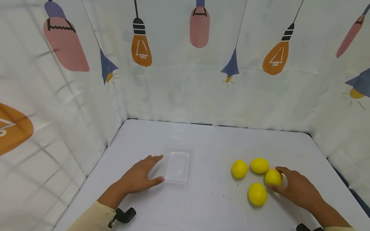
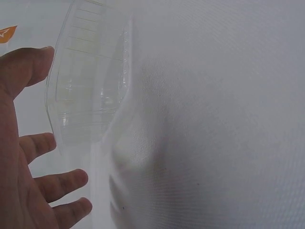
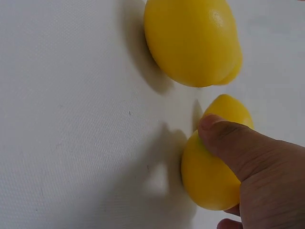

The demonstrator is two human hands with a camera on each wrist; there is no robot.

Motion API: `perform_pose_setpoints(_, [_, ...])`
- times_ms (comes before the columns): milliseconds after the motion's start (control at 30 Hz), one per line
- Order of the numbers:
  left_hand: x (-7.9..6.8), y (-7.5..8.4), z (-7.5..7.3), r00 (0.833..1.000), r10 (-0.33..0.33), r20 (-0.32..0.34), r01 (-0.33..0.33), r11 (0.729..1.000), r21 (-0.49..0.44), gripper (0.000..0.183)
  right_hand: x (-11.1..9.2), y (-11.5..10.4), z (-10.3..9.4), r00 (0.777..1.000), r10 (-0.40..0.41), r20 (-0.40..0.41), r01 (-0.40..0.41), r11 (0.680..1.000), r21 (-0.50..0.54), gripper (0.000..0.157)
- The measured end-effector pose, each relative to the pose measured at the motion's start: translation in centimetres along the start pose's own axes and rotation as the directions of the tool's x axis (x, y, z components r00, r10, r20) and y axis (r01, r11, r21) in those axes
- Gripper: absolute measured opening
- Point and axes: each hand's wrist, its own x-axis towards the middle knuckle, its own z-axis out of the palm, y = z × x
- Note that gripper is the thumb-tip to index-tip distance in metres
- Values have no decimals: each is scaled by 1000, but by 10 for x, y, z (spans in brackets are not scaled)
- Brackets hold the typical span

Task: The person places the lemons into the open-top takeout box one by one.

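Observation:
Several yellow lemons lie in a group on the right side of the table. My right hand [image 1: 299, 189] holds the rightmost lemon [image 1: 273, 177] between thumb and fingers; the right wrist view shows the thumb [image 3: 238, 143] across its side. Nearest to it are a lemon [image 1: 257, 194] in front, another lemon [image 1: 259, 165] behind, and one more lemon [image 1: 239, 169] at the left. A clear plastic container [image 1: 177, 165] stands left of the table's middle. Beside its left edge is my left hand [image 1: 138, 176], thumb and fingers spread; whether the fingertips touch the rim I cannot tell.
The white table [image 1: 214, 144] is bordered at the back and sides by a white cloth [image 1: 179, 93] printed with lamps and bulbs. A black wrist mount [image 1: 125, 215] sits at the left sleeve.

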Motion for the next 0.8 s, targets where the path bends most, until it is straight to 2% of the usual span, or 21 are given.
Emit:
perform_pose_setpoints(167, [-1, 0, -1, 1000, 4, -4, -4, 1000, 2, 86, 1, 2, 0, 1000, -18, 0, 18, 1000, 2, 100])
perform_pose_setpoints(433, [-1, 3, -4, 1000, 24, -4, -24, 1000, 3, 85, -2, 4, -3, 1000, 3, 14, -3, 1000, -4, 103])
perform_pose_setpoints(800, [0, 3, -3, 1000, 22, 10, -21, 1000, -3, 87, -5, 0, -20, 995, -70, -67, 68, 997, -29, 99])
